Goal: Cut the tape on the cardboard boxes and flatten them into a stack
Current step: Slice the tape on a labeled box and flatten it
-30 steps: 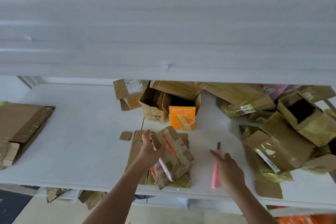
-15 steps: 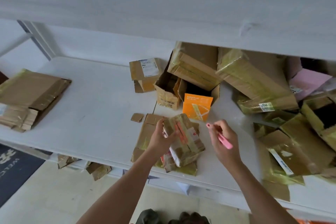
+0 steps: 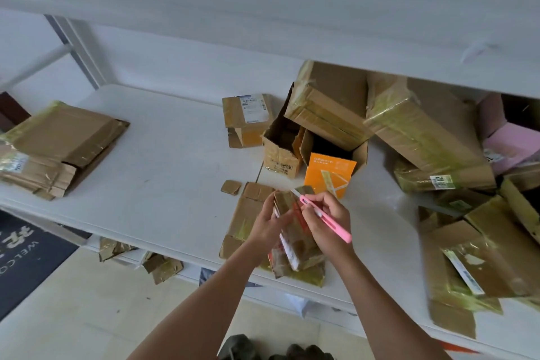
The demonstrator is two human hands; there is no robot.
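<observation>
A small taped cardboard box (image 3: 295, 238) stands tilted on the white shelf (image 3: 163, 172), on top of a flattened piece of cardboard (image 3: 248, 213). My left hand (image 3: 270, 221) grips the box's left side near its top. My right hand (image 3: 327, 221) holds a pink box cutter (image 3: 325, 218), its blade tip at the box's top edge. A stack of flattened boxes (image 3: 58, 143) lies at the shelf's far left.
Open and taped boxes crowd the right half of the shelf, among them an orange box (image 3: 330, 172) and a pink one (image 3: 508, 143). An upper shelf board (image 3: 263, 9) hangs overhead. Cardboard scraps (image 3: 163, 266) lie on a lower shelf. A dark doormat (image 3: 23, 254) covers the floor at left.
My right hand picked the pink cutter up off the shelf and brought it to the top of the small box. My left hand has kept hold of the box.
</observation>
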